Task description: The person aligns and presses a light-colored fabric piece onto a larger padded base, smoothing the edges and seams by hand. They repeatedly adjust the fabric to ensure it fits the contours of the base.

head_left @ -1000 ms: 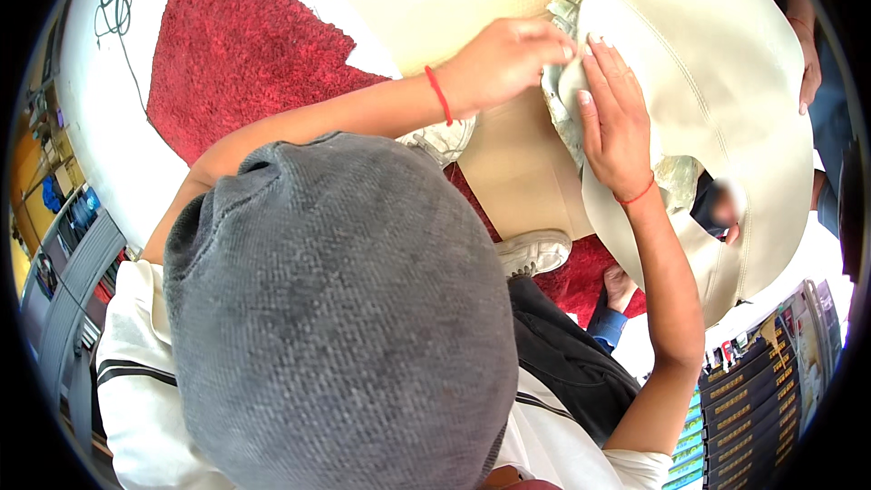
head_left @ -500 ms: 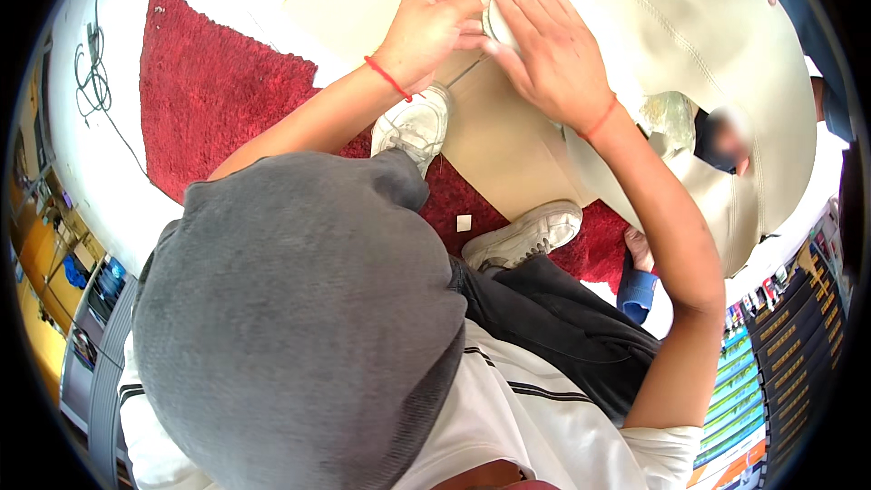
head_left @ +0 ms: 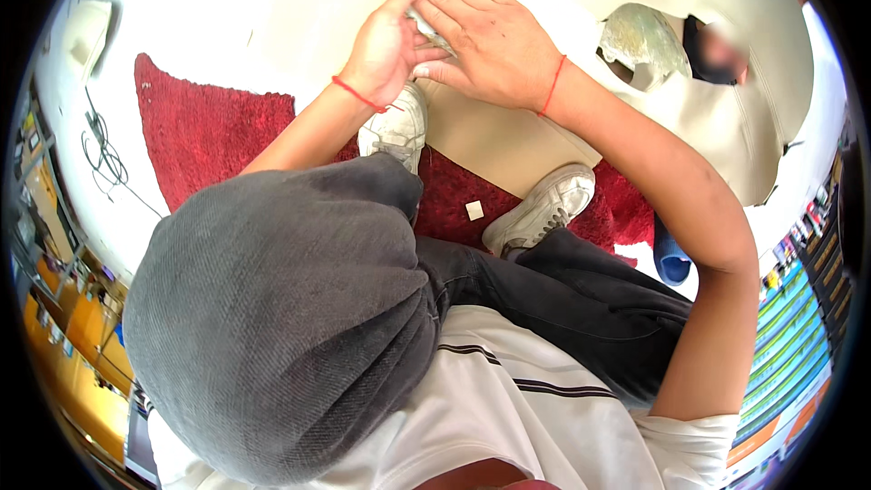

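Observation:
My left hand (head_left: 386, 47) is closed round the near side of a small whitish piece (head_left: 434, 31) with a darker edge, its thumb pointing up and fingertips reaching under my right hand. My right hand (head_left: 494, 41) lies flat over the same piece, fingers stretched out. Most of the piece is hidden, so its kind is unclear. Right of the hands spreads a beige leather-like cover (head_left: 726, 118) with stitched seams. Through an opening in it shows a yellowish, rough lump (head_left: 646, 41). A beige sheet (head_left: 490, 132) lies below the hands.
A person (head_left: 721, 54), partly blurred, shows at the cover's opening. Red carpet (head_left: 213, 127) and my pale shoes (head_left: 549, 204) lie below. A small white square (head_left: 474, 210) rests on the carpet between the shoes. A black cable (head_left: 107, 163) coils at left; a blue slipper (head_left: 671, 259) is at right.
Both hands have shifted left in the picture along with the whitish piece. The view has moved too, bringing a pale object at far left and a blue edge at top into sight.

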`<state>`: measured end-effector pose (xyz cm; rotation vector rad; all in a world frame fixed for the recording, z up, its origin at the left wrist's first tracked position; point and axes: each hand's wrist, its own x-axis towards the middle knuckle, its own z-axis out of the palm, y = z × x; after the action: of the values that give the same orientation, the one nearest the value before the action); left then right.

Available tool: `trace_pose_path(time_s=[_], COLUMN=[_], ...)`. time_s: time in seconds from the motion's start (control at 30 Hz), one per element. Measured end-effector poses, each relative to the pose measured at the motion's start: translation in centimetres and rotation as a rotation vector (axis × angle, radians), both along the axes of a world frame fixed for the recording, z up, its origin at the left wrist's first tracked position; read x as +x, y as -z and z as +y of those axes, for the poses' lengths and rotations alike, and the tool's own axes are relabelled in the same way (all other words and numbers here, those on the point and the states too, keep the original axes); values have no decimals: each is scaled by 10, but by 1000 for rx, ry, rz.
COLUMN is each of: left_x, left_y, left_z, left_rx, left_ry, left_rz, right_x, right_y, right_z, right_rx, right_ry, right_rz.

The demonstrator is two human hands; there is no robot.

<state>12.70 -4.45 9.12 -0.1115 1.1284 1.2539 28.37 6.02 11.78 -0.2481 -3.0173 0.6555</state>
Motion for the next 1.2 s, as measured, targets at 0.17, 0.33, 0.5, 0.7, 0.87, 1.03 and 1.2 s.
trace_pose_path(time_s=[0.17, 0.33, 0.5, 0.7, 0.87, 1.03, 1.2], left_x=[-6, 2, 1, -20, -22, -74, -75], left_y=[-3, -9, 2, 6, -1, 9, -37], left_z=[-1, 0, 6, -11, 16, 63, 49], left_rx=[-44, -99, 24, -71, 250, 255, -122], left_ry=[163, 108, 119, 215, 275, 477, 970], left_rz=[113, 262, 110, 130, 270, 286, 640], right_x=[72, 71, 30, 161, 193, 195, 209], right_y=[-20, -15, 6, -72, -98, -71, -72], right_z=[15, 8, 10, 22, 22, 34, 30], right_rx=[-8, -14, -7, -226, -202, -134, -240], right_ry=[-142, 16, 100, 210, 258, 344, 381], right_rz=[-97, -77, 70, -285, -175, -66, -226])
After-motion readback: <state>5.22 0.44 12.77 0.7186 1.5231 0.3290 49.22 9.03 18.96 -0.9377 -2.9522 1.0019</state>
